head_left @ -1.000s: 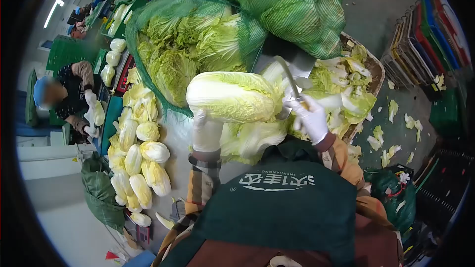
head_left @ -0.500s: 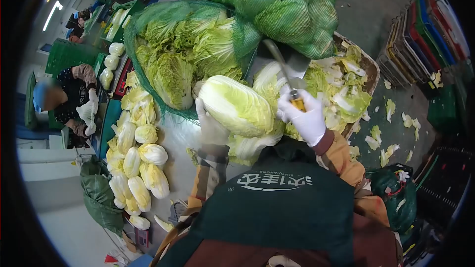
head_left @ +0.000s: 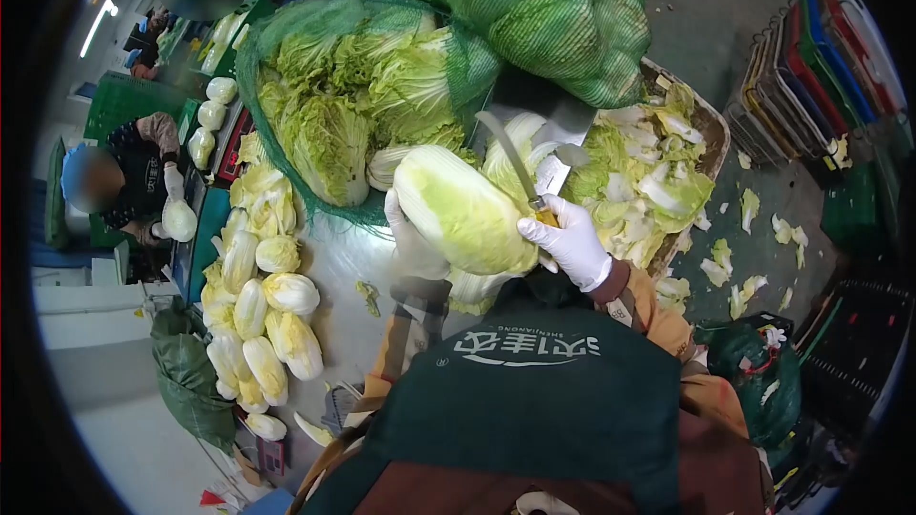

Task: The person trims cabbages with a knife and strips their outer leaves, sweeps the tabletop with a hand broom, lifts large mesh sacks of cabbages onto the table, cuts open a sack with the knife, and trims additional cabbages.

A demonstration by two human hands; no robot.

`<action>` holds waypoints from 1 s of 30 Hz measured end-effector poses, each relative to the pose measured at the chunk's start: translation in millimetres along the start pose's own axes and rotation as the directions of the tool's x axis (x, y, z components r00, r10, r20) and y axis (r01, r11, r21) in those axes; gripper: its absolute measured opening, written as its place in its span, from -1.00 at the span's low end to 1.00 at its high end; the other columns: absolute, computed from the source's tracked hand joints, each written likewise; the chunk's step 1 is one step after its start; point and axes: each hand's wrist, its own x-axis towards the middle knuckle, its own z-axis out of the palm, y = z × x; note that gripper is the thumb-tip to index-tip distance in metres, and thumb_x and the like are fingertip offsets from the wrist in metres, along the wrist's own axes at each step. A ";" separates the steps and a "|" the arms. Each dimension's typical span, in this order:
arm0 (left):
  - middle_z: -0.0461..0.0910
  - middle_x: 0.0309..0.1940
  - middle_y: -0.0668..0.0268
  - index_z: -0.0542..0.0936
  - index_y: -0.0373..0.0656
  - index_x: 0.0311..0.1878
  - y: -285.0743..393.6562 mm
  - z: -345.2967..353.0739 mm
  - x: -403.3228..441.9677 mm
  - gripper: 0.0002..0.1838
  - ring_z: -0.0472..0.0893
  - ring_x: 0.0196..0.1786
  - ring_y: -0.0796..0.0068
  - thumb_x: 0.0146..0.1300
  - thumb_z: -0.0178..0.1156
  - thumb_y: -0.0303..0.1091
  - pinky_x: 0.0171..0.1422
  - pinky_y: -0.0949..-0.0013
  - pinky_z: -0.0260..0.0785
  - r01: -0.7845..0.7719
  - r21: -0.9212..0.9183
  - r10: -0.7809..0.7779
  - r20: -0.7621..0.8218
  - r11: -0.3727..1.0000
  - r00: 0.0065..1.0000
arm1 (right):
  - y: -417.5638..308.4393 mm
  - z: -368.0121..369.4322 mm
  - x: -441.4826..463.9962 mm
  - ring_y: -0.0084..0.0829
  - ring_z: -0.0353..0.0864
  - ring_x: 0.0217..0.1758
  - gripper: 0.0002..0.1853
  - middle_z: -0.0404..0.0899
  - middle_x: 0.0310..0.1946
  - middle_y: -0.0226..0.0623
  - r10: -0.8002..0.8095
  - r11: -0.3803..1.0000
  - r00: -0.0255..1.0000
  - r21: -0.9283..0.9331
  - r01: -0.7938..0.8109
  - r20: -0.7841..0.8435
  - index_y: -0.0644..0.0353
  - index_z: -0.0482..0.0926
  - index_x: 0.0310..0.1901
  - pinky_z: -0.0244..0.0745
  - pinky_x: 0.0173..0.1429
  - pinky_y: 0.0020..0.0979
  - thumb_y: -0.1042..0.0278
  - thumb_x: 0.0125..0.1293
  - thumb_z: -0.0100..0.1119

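A trimmed napa cabbage [head_left: 463, 210] lies slantwise in front of my apron, pale yellow-green with a white base. My left hand [head_left: 412, 240], in a white glove, cups its left side. My gloved right hand [head_left: 575, 246] grips the yellow handle of a curved knife [head_left: 515, 160], and its fingers touch the cabbage's right end. The blade points up and away, beyond the cabbage. Loose outer leaves [head_left: 477, 288] lie under and behind the cabbage. Just past it, an open green net bag [head_left: 277, 167] holds several leafy cabbages [head_left: 329, 138].
Trimmed cabbages [head_left: 267, 310] are piled on the metal table [head_left: 348, 262] at left. A full net sack [head_left: 544, 29] stands at the back. Leaf scraps fill a bin [head_left: 718, 138] at right, with stacked crates [head_left: 811, 57] beyond. A co-worker [head_left: 138, 172] handles a cabbage at far left.
The cabbage has tilted and come slightly toward me. My right hand has moved left and down onto its end, with the knife. The co-worker's hands have shifted.
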 end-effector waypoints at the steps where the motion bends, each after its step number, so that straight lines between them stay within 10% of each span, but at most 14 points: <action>1: 0.40 0.30 0.18 0.34 -0.13 0.36 -25.0 -15.2 5.6 -0.34 0.44 0.29 0.19 0.40 -0.06 0.17 0.41 0.11 0.26 -0.131 0.291 0.157 -0.070 0.948 0.985 | -3.4 0.2 -2.6 -0.74 0.24 -0.76 -0.65 0.45 -0.55 -0.54 0.009 1.000 1.000 0.016 -0.009 0.005 0.28 0.52 -0.05 0.13 -0.70 -0.61 0.23 0.27 0.35; 3: 0.35 0.34 0.17 0.32 -0.13 0.37 -45.4 -41.1 8.4 -0.34 0.43 0.29 0.17 0.41 -0.06 0.15 0.40 0.08 0.26 -0.051 0.166 0.052 -0.002 0.985 0.999 | -14.5 -3.5 -5.6 -0.73 0.27 -0.75 -0.60 0.49 -0.50 -0.51 -0.023 1.000 0.999 -0.020 0.022 -0.034 0.30 0.50 0.06 0.17 -0.69 -0.63 0.28 0.27 0.32; 5: 0.27 0.39 0.16 0.28 -0.15 0.40 -42.9 -66.6 2.6 -0.34 0.39 0.33 0.15 0.42 -0.06 0.13 0.41 0.03 0.25 0.475 -0.519 -0.252 0.443 0.710 0.860 | -28.1 -11.1 -9.2 -0.72 0.27 -0.76 -0.55 0.53 -0.46 -0.49 -0.043 0.997 0.994 -0.071 0.036 -0.104 0.31 0.49 0.12 0.19 -0.69 -0.63 0.30 0.26 0.32; 6: 0.16 0.46 0.18 0.19 -0.17 0.45 -3.0 -31.6 -12.9 -0.30 0.25 0.44 0.16 0.43 -0.08 0.12 0.45 -0.04 0.19 0.522 -0.506 -0.364 0.382 0.687 0.850 | -33.3 -18.2 -9.3 -0.73 0.34 -0.69 -0.50 0.57 -0.40 -0.45 -0.055 0.998 0.992 -0.028 0.052 -0.111 0.31 0.47 0.17 0.21 -0.67 -0.66 0.32 0.24 0.34; 8: 0.13 0.46 0.17 0.13 -0.18 0.47 4.0 -37.9 -13.7 -0.28 0.18 0.48 0.18 0.43 -0.09 0.12 0.48 -0.06 0.15 0.486 0.134 -0.495 0.407 0.863 0.767 | -35.3 -31.0 -6.1 -0.73 0.41 -0.59 -0.53 0.58 -0.36 -0.45 -0.158 0.987 0.976 0.004 0.161 -0.152 0.29 0.49 0.14 0.26 -0.63 -0.63 0.32 0.23 0.33; 10: 0.15 0.44 0.13 0.09 -0.19 0.48 24.5 -24.5 -16.6 -0.26 0.22 0.47 0.15 0.42 -0.06 0.11 0.47 -0.06 0.19 0.805 -0.436 -0.601 0.537 0.403 0.592 | -38.1 -47.0 -6.7 -0.73 0.45 -0.49 -0.58 0.58 -0.35 -0.46 -0.147 0.988 0.969 0.023 0.155 -0.197 0.26 0.51 0.09 0.30 -0.59 -0.60 0.32 0.23 0.32; 12: 0.18 0.45 0.10 0.06 -0.22 0.49 20.2 -21.8 -11.3 -0.32 0.20 0.48 0.07 0.48 -0.16 0.03 0.45 -0.06 0.17 0.890 -0.322 -0.457 0.770 0.324 0.445 | -42.3 -68.9 -12.9 -0.72 0.48 -0.40 -0.65 0.56 -0.37 -0.49 -0.024 0.999 0.970 0.033 0.033 -0.242 0.23 0.52 0.04 0.34 -0.54 -0.56 0.33 0.24 0.29; 15: 0.22 0.41 0.11 0.12 -0.20 0.46 17.0 -19.5 -11.6 -0.33 0.23 0.45 0.07 0.45 -0.11 0.04 0.45 -0.05 0.18 0.880 -0.379 -0.356 0.810 0.288 0.465 | 8.9 -122.5 2.9 -0.72 0.46 -0.35 -0.73 0.52 -0.36 -0.50 -0.147 0.988 0.926 -0.010 0.153 -0.348 0.19 0.52 -0.05 0.34 -0.52 -0.53 0.31 0.27 0.27; 17: 0.25 0.39 0.11 0.16 -0.19 0.44 16.6 -20.7 -11.0 -0.34 0.26 0.43 0.07 0.44 -0.08 0.04 0.45 -0.04 0.19 0.847 -0.456 -0.313 0.791 0.272 0.526 | -12.9 -113.7 -19.8 -0.70 0.41 -0.46 -0.82 0.45 -0.39 -0.57 0.077 0.989 0.754 -0.045 -0.139 -0.653 0.14 0.52 -0.19 0.34 -0.50 -0.58 0.29 0.28 0.27; 22: 0.32 0.33 0.11 0.26 -0.15 0.39 24.6 -30.3 -7.7 -0.36 0.32 0.37 0.07 0.39 0.01 0.05 0.45 -0.03 0.21 0.643 -0.724 -0.187 0.615 0.250 0.766 | 40.9 -164.5 -26.7 -0.62 0.53 -0.25 -0.72 0.57 -0.21 -0.36 -0.475 0.861 0.610 -0.478 0.173 -0.634 0.33 0.53 -0.01 0.49 -0.25 -0.51 0.38 0.32 0.26; 29: 0.46 0.22 0.15 0.36 -0.03 0.35 27.7 -88.0 -3.4 -0.29 0.41 0.30 0.04 0.33 -0.07 0.29 0.40 -0.05 0.25 0.042 -0.862 -0.158 -0.044 0.505 0.986 | 21.7 -106.9 -13.7 -0.65 0.50 -0.34 -0.80 0.58 -0.31 -0.43 -0.179 0.922 0.788 -0.379 -0.074 -0.590 0.30 0.59 -0.09 0.39 -0.28 -0.58 0.36 0.35 0.21; 30: 0.47 0.21 0.15 0.38 -0.02 0.34 35.0 -103.4 -5.3 -0.26 0.42 0.30 0.04 0.32 -0.12 0.35 0.38 -0.06 0.27 0.006 -0.823 -0.133 -0.085 0.569 0.987 | 61.2 -139.8 4.9 -0.67 0.45 -0.42 -0.83 0.57 -0.31 -0.45 -0.389 0.830 0.790 -0.553 0.077 -0.474 0.29 0.59 -0.13 0.34 -0.35 -0.58 0.37 0.37 0.17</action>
